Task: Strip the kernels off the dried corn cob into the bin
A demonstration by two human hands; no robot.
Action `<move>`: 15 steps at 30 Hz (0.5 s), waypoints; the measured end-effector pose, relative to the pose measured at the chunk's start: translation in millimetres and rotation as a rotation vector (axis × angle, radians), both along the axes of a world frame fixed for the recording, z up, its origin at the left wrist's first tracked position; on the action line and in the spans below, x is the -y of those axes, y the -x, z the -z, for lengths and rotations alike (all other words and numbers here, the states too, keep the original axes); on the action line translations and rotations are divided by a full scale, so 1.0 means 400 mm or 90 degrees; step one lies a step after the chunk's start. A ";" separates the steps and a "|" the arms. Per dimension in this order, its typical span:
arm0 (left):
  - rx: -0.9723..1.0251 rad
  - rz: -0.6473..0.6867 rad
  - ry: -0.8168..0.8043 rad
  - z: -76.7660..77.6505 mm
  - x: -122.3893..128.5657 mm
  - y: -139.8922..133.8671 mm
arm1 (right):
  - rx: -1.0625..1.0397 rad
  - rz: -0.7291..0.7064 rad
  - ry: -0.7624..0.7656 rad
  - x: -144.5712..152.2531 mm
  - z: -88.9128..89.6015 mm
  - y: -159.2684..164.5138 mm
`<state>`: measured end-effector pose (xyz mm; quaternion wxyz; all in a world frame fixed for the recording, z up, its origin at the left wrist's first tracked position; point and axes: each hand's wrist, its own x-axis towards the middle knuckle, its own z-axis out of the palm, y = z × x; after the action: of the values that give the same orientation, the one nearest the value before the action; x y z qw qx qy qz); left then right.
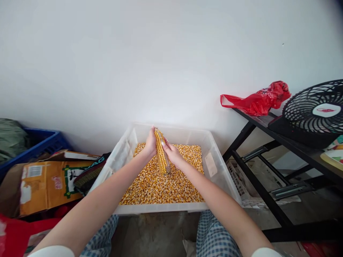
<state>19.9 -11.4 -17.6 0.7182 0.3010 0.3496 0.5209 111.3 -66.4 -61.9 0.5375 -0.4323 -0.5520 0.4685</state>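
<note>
My left grip is closed on the upper part of a corn ear; my right grip clasps its other side. I hold it tilted over loose kernels inside a translucent tub, a red bag off to the right.

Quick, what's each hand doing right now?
Left hand: closed, holding the corn cob near its upper end.
Right hand: closed on the same cob's right side.
</note>
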 end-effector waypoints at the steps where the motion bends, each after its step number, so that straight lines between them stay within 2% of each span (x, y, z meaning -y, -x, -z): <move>1: 0.007 0.006 0.003 0.000 0.000 0.000 | 0.018 0.007 -0.010 -0.003 0.005 -0.003; 5: 0.018 0.025 0.007 0.000 -0.008 0.006 | 0.040 -0.003 -0.018 -0.004 0.007 -0.010; 11: 0.011 0.028 -0.009 0.003 -0.010 0.007 | -0.066 -0.052 0.000 0.005 -0.017 0.002; 15: 0.018 0.000 -0.017 0.011 -0.003 -0.004 | -0.063 -0.022 -0.008 0.005 -0.012 0.011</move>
<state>21.7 -10.4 -21.9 0.7189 0.3030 0.3329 0.5297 106.9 -68.3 -57.1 0.5589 -0.3955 -0.5350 0.4950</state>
